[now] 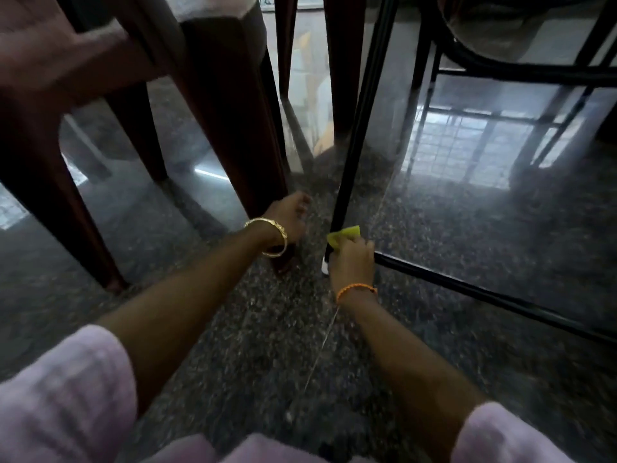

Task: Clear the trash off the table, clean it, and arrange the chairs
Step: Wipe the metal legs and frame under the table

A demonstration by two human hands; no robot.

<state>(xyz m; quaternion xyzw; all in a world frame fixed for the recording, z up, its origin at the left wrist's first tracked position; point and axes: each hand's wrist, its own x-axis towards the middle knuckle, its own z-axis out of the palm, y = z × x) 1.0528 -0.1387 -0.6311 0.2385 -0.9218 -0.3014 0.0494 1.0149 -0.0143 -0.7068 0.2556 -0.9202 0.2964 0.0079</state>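
Low down, right hand (353, 259) presses yellow cloth (344, 238) against table leg (354, 142)

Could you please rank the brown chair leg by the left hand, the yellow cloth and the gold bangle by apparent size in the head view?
1. brown chair leg
2. yellow cloth and gold bangle: look alike, so unranked.

Head camera looks steeply down, close to the floor (267, 329), under furniture
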